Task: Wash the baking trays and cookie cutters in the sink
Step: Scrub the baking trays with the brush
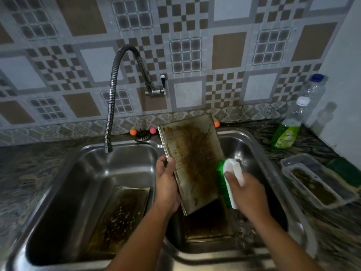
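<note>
Three baking trays are noted at the double sink (259,145). One stained tray (192,159) is held tilted on end above the right basin, its soiled face turned toward the wearer. A second tray (207,222) lies beneath it in the right basin, and a third tray (121,214) rests in the left basin with residue and water on it. No cookie cutters can be made out.

The left hand (166,184) is seen with its fingers curled round the left long edge of the held tray, thumb on the front face near the rim. The right hand (247,190) is clasped round the white handle of a scrubbing brush (228,180), whose green bristles are set against the tray's right edge.

The held tray is judged to be thin sheet metal: stiff, fairly light, and likely slippery once wet and soapy. A grip on the raised rim along a long side is judged soundest, since the flat face offers no purchase. Slipping under brush pressure is considered the chief risk, as only one edge is secured.

A flexible faucet (117,90) is bent over the left basin; no running water is discernible. A bottle of green detergent (289,130) and a plastic container (316,182) stand on the right counter.
</note>
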